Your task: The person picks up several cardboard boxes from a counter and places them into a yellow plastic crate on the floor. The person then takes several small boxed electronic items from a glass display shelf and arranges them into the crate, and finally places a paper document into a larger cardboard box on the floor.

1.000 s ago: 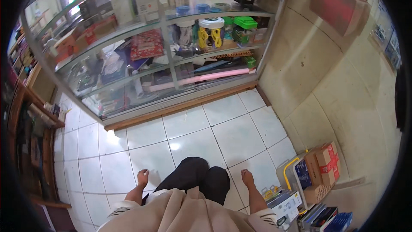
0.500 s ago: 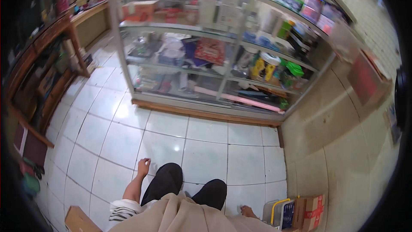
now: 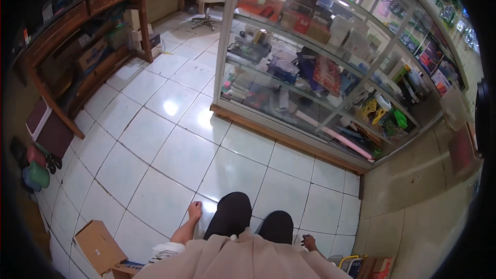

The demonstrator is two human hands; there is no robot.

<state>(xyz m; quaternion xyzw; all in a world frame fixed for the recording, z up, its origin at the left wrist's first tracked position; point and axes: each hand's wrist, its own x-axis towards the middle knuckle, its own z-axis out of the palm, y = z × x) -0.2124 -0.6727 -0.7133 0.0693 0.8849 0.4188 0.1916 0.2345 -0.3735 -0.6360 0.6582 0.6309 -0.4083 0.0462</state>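
Two hands are laid on the white floor tiles (image 3: 232,175) at the bottom middle of the frame, the left hand (image 3: 195,211) and the right hand (image 3: 309,241). Fingers are loosely spread and nothing is held. Both palms are best kept flat and steady.

Bare white tiled floor (image 3: 170,139) lies open ahead, bounded by the glass display cabinet (image 3: 330,72) and brown wooden shelf (image 3: 77,46).

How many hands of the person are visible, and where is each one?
2. The left hand rests on the white tiled floor beside the left knee; the right hand touches the floor by the right knee. Both hold nothing.
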